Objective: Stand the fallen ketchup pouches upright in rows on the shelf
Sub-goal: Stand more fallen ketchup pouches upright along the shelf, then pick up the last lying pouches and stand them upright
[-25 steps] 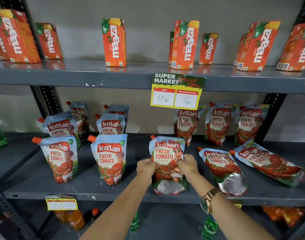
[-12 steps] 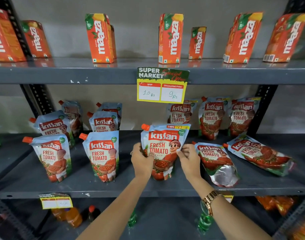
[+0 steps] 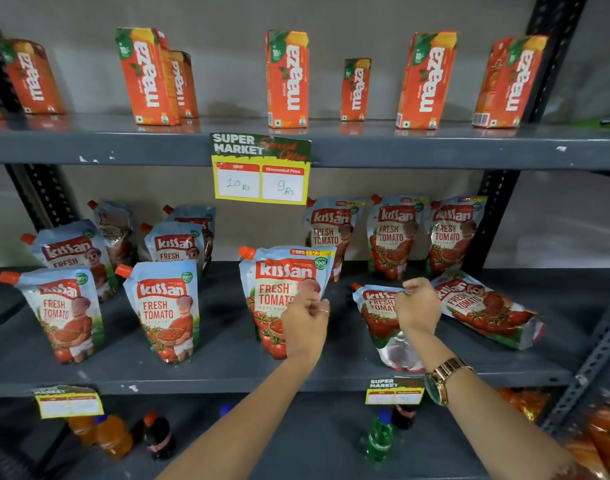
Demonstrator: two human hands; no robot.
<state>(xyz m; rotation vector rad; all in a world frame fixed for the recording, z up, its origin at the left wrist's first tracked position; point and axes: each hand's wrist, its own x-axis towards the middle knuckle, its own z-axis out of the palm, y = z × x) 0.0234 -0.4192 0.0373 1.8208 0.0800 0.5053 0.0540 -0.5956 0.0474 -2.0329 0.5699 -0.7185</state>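
My right hand (image 3: 417,306), loosely curled and holding nothing, hovers right over the fallen glossy red-and-blue ketchup pouch (image 3: 383,317); it lies flat, spout far-left, base toward me, on the grey metal shelf (image 3: 227,372).

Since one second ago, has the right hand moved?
Yes. The right hand left the upright pouch and shifted right, over the fallen pouch.

One head-worn wide-angle camera looks forward and slightly down, squarely facing a grey shelf rack (image 3: 158,379) at arm's reach. Three shelf levels fit in view, edges bowed by the lens; both forearms enter from below.
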